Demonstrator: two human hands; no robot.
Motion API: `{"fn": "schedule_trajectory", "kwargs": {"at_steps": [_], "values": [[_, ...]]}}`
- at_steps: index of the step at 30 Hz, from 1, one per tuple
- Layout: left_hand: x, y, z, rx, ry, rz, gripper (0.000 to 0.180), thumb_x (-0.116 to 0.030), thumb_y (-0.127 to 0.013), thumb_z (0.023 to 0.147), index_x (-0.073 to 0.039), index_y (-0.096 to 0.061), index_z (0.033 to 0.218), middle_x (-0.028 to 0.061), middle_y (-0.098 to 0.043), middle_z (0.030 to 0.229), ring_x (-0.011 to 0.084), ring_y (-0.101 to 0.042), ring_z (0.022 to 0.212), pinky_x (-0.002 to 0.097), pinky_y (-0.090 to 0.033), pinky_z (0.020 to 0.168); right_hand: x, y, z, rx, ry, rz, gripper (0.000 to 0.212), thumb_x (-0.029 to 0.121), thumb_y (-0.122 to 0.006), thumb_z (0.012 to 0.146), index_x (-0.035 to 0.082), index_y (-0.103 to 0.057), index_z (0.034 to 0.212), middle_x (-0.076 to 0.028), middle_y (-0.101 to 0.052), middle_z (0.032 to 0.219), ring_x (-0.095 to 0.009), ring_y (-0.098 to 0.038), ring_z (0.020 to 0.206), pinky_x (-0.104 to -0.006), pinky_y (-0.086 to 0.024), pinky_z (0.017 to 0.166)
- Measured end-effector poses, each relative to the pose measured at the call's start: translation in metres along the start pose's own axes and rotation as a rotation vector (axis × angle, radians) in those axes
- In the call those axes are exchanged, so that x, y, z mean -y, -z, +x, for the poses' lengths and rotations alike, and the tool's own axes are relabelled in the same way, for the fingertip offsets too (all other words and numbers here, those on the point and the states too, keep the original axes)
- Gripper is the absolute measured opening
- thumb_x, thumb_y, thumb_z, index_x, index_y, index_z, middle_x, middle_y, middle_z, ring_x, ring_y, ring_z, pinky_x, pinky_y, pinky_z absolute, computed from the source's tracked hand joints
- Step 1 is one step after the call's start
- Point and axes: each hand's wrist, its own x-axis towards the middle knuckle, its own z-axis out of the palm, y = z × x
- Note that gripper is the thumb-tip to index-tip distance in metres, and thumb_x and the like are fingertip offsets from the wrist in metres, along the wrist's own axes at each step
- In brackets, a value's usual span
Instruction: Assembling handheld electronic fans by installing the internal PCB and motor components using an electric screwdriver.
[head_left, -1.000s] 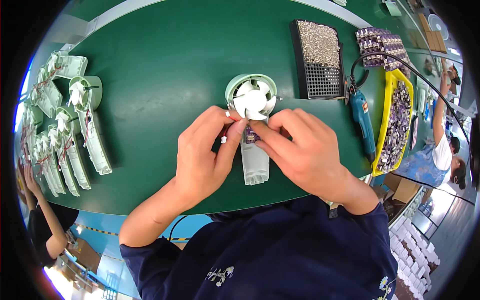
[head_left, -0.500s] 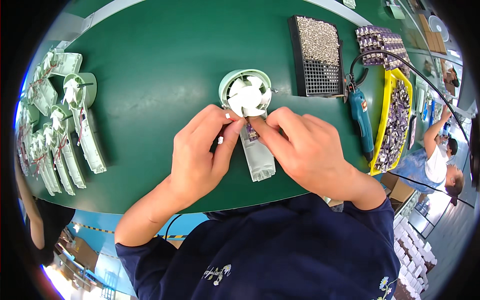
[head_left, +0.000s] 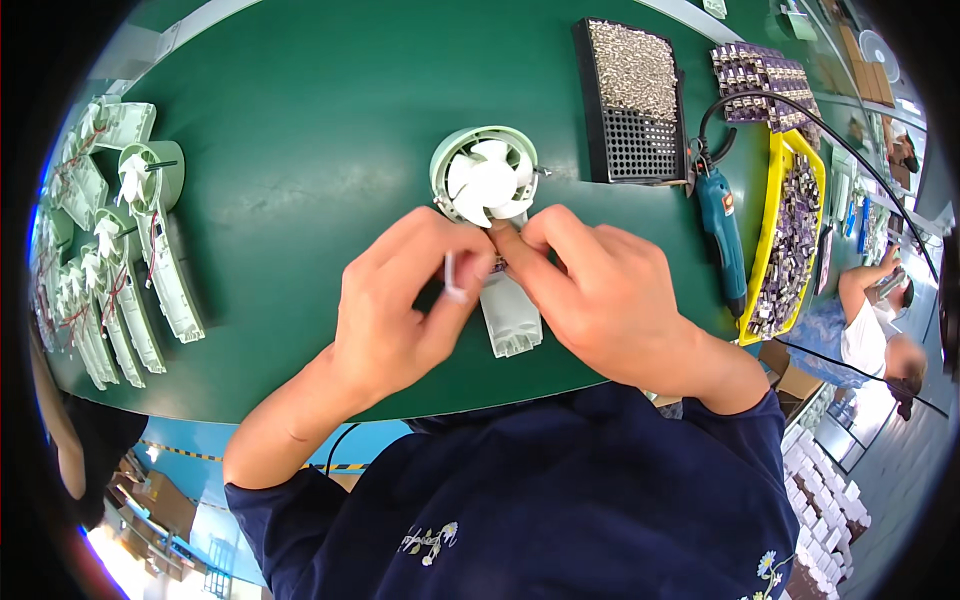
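Note:
A pale green handheld fan housing (head_left: 512, 318) lies open on the table, its round head with white blades (head_left: 488, 180) pointing away from me. A small purple circuit board (head_left: 499, 264) sits in its neck, mostly covered by my fingers. My left hand (head_left: 400, 295) is closed, thumb and forefinger pinched beside the board; what the tips grip is hidden. A blurred small white piece (head_left: 455, 278), perhaps a plug, shows between its fingers. My right hand (head_left: 605, 295) is closed at the neck from the right, finger and thumb on the housing by the board.
Several fan housings with red wires (head_left: 165, 240) lie at left. At right are a black tray of small metal parts (head_left: 635, 100), a teal electric screwdriver (head_left: 720, 230) with a black cable, a yellow bin of circuit boards (head_left: 765, 240) and stacked board panels (head_left: 760, 80). Another person (head_left: 860, 330) works farther right.
My left fingers have moved down slightly along the neck, and the white piece in them has shifted and blurred. The fan appears slightly farther left and up, along with the whole view.

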Motion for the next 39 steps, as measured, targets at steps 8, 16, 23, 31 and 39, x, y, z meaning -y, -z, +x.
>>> {"fn": "schedule_trajectory", "kwargs": {"at_steps": [8,16,23,31,39], "values": [[-0.005,-0.005,-0.001,-0.016,-0.082,0.106,0.023,0.006,-0.082,0.077,-0.002,-0.073,0.096,0.0083,-0.065,0.089,0.0209,-0.065,0.07,0.0345,-0.053,0.056,-0.027,0.001,-0.021,-0.188,-0.056,0.303,0.038,0.014,-0.083,0.084,0.001,-0.074,0.119,-0.006,-0.065,0.101,-0.02,-0.065,0.08,-0.032,-0.055,0.072],[-0.006,-0.004,0.0,-0.053,-0.178,0.195,0.022,0.007,-0.084,0.075,-0.001,-0.073,0.093,0.0097,-0.064,0.086,0.0243,-0.064,0.068,0.0344,-0.052,0.055,-0.088,0.029,-0.147,-0.02,-0.903,-0.06,0.051,0.031,-0.072,0.098,0.0,-0.06,0.137,-0.025,-0.058,0.124,-0.042,-0.057,0.118,-0.0449,-0.047,0.102],[-0.004,-0.008,-0.001,-0.053,-0.182,0.167,0.022,0.009,-0.083,0.076,0.0,-0.072,0.093,0.0094,-0.064,0.085,0.0228,-0.064,0.066,0.0326,-0.052,0.055,-0.075,0.021,-0.15,-0.107,-0.655,-0.227,0.056,0.029,-0.077,0.094,-0.002,-0.053,0.134,-0.021,-0.064,0.104,-0.041,-0.065,0.097,-0.0447,-0.052,0.085],[-0.007,-0.008,-0.001,-0.036,-0.155,0.146,0.021,0.011,-0.081,0.076,0.002,-0.071,0.092,0.01,-0.064,0.085,0.0205,-0.062,0.068,0.0298,-0.051,0.06,-0.094,0.064,-0.118,-0.976,-0.365,1.136,0.055,0.052,-0.063,0.103,0.01,-0.048,0.136,-0.005,-0.057,0.101,-0.012,-0.055,0.065,-0.0249,-0.044,0.052],[-0.004,-0.009,-0.001,-0.056,-0.182,0.174,0.021,0.013,-0.08,0.075,0.003,-0.071,0.092,0.0108,-0.065,0.084,0.0206,-0.063,0.068,0.0297,-0.05,0.06,-0.114,0.026,0.014,-1.3,0.01,1.08,0.102,0.093,-0.032,0.084,0.011,-0.031,0.144,-0.009,-0.056,0.085,-0.016,-0.048,0.045,-0.0315,-0.044,0.04]]}}
